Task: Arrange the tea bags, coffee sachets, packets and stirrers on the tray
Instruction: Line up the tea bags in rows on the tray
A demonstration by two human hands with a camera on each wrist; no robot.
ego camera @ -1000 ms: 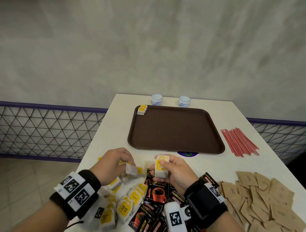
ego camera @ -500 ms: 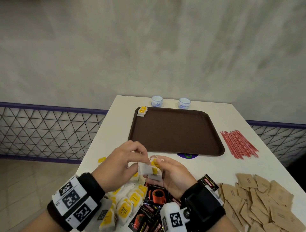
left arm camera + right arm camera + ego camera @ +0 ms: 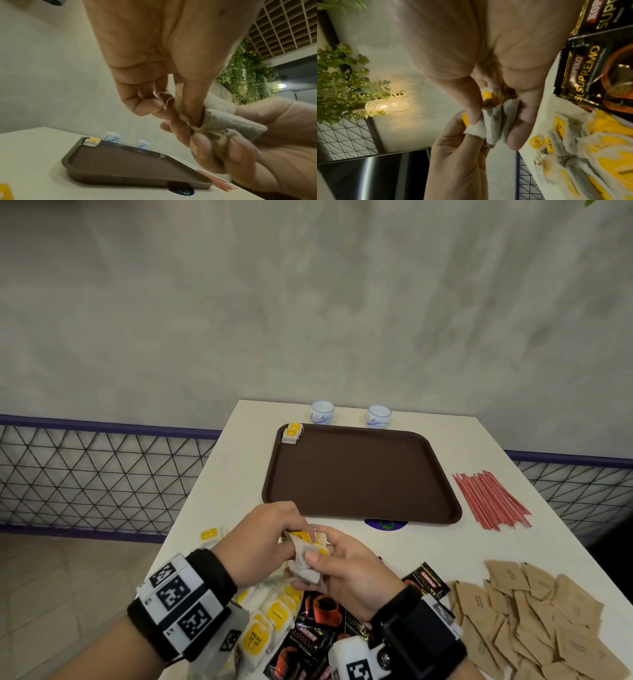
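Right hand (image 3: pixel 346 568) is pinching a small stack of white paper tea bags with yellow tags (image 3: pixel 306 559), thumb on top, fingers curled underneath. Left hand (image 3: pixel 262 542) is pinching one more bag against the left side of that stack, thumb and fingertips (image 3: pixel 147 106) closed on its crumpled edge. Both hands are hovering above the near part of the white table (image 3: pixel 212 494), just near of the tray.

Handling call: bags are looking light, soft and floppy, paper crumpling under finger pressure, tags and strings hanging loose. Probably best gripped flat across the faces of the stack, not by the tags; a hard squeeze is risking a tear or a splayed stack.

Outward from the hands: loose pile of the same yellow-tagged tea bags (image 3: pixel 270 621) is lying at the near left edge, black glossy coffee sachets (image 3: pixel 315 631) just right of it, partly under the right wrist. Brown kraft paper packets (image 3: pixel 548 621) are spread at near right. Thin red plastic stirrers (image 3: pixel 489 498) are lying in a bundle right of the tray.

Dark brown rectangular plastic tray (image 3: pixel 359 474) is sitting mid-table, holding only one small stack of tea bags (image 3: pixel 292 433) in its far left corner. Two small white-and-blue cups (image 3: pixel 322 411) are standing just beyond its far rim.

Judging task as barely started.
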